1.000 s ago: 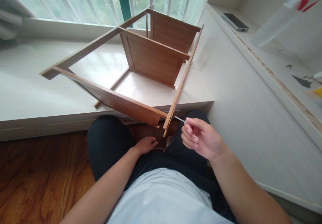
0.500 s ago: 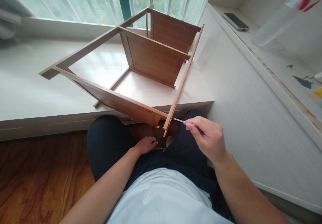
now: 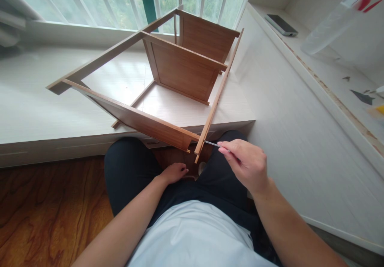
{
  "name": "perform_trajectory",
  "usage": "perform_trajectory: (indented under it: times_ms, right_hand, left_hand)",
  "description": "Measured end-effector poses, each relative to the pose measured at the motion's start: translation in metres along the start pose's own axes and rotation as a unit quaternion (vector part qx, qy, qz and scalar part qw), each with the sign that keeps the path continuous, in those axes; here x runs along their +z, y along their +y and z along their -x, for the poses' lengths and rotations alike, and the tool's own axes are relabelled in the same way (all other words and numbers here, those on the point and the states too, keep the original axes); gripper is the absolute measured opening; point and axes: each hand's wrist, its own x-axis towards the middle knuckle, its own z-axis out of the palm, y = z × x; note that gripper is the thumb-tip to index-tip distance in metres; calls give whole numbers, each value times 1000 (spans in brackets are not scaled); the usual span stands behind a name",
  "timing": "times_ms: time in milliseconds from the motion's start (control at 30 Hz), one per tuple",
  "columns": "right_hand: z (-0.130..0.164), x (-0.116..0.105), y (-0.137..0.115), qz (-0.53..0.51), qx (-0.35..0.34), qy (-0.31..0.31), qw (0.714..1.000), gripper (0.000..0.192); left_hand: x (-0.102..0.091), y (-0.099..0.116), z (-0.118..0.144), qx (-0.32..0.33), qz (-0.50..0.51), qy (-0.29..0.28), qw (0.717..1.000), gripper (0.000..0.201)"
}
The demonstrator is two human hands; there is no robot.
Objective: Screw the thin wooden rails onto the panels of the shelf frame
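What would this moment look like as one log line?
right hand: pinching thin metal tool at wooden frame corner | left hand: resting on lap | phone: on ledge

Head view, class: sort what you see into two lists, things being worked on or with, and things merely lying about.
In use:
wooden frame
thin metal tool, in the right hand
left hand, resting low by the lap

Lying about:
phone
plastic bag
scraps on the ledge

Right hand (image 3: pixel 247 165) pinches a thin metal tool (image 3: pixel 212 144), tip touching the wooden frame (image 3: pixel 210 120) just left; left hand (image 3: pixel 174 172) rests below.
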Motion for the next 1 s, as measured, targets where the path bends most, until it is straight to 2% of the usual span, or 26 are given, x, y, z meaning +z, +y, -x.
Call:
perform_trajectory:
  times_ms: [200, 333, 400, 467, 533, 600, 667, 767, 867, 933, 1000]
  right_hand:
    - [8, 10, 6, 23, -4, 53, 998, 24]
    - [4, 10, -2, -13, 28, 69, 997, 18]
    - [1, 9, -8, -51, 66, 65, 994, 14]
    - [-1, 9, -14, -98, 133, 57, 985, 11]
    - [-4, 9, -19, -169, 229, 48, 958, 14]
    - [-8, 10, -22, -272, 328, 34, 904, 22]
    - [-13, 10, -22, -391, 403, 12, 828, 28]
    - [-20, 9, -21, -555, 464, -40, 690, 31]
    - [-24, 6, -19, -664, 496, -98, 550, 32]
    - [-24, 5, -19, -698, 505, -125, 491, 34]
    - [-24, 4, -20, -714, 502, -135, 468, 36]
  left_hand:
    - [-1, 2, 1, -1, -5, -2, 1000, 33]
    - [-2, 3, 1, -1, -13, -5, 1000, 34]
    - [-3, 4, 2, -4, -15, -7, 1000, 34]
    - [-3, 4, 2, -5, -12, -8, 1000, 34]
    - [-3, 4, 2, -6, -10, -8, 1000, 34]
    - [-2, 3, 2, -4, -8, -5, 1000, 34]
    - [-2, 2, 1, -3, -5, -4, 1000, 35]
    - [-1, 0, 0, -6, 1, -6, 1000, 34]
    - [1, -1, 0, -4, 7, -1, 1000, 34]
    - [1, -2, -1, -3, 10, 2, 1000, 34]
    - [1, -2, -1, -4, 11, 2, 1000, 33]
